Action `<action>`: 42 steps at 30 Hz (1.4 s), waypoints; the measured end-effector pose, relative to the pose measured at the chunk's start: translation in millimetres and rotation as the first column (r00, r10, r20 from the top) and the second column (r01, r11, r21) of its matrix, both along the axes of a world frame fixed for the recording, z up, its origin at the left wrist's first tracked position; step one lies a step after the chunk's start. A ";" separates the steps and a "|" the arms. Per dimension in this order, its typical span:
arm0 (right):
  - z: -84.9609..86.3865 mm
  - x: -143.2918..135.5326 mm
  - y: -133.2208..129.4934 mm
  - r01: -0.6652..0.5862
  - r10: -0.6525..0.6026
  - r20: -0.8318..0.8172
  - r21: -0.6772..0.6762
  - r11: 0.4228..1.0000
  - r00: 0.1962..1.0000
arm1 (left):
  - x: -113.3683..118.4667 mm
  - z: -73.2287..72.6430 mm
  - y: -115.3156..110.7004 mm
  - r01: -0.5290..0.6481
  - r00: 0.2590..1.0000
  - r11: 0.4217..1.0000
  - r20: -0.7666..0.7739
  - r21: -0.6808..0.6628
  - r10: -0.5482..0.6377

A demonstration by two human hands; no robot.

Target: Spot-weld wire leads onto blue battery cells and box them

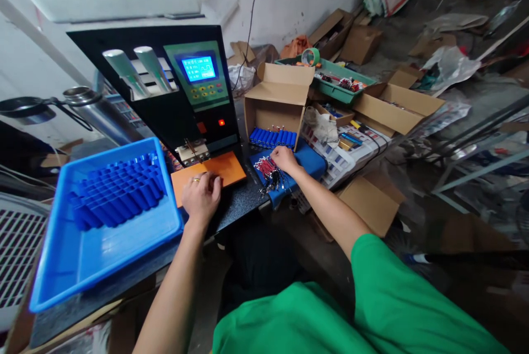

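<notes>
My left hand (pixel 200 194) rests on the orange board (pixel 227 169) with its fingers curled in; what they hold, if anything, is hidden. Just behind it are the metal electrodes (pixel 192 150) of a black spot welder (pixel 194 117) with a lit blue screen. My right hand (pixel 283 158) reaches down at the edge of a pile of red and black wire leads (pixel 268 172), its fingers closed together. Whatever is between them cannot be made out. Those leads lie on a blue cloth-like pad (pixel 309 161). Behind them, blue cylindrical cells (pixel 273 138) lie in an open cardboard box (pixel 275 95).
To the left, a blue tray (pixel 111 260) holds rows of blue cells (pixel 119 191). A steel flask (pixel 101 114) stands behind it. A green bin (pixel 339 92), cardboard boxes (pixel 397 100) and a white plastic basket (pixel 343 161) crowd the right side. A cable (pixel 253 17) hangs along the wall.
</notes>
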State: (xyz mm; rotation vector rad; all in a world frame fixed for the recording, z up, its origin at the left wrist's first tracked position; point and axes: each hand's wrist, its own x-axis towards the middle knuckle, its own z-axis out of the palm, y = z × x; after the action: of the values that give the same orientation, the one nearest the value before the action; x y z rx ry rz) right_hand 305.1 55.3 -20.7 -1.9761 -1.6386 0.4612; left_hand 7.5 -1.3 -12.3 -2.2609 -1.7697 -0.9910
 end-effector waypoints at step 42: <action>53.1 -101.4 -62.6 0.004 0.208 -0.939 0.217 0.976 0.274 | 28.4 19.1 -49.8 0.267 0.682 0.960 0.721 -0.087 -0.125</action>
State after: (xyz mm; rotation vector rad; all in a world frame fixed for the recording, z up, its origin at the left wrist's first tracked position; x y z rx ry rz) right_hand 203.6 -7.3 32.4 -0.9528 -0.8825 1.2309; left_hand 35.8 -51.1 6.8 -2.3968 -1.9369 -2.0641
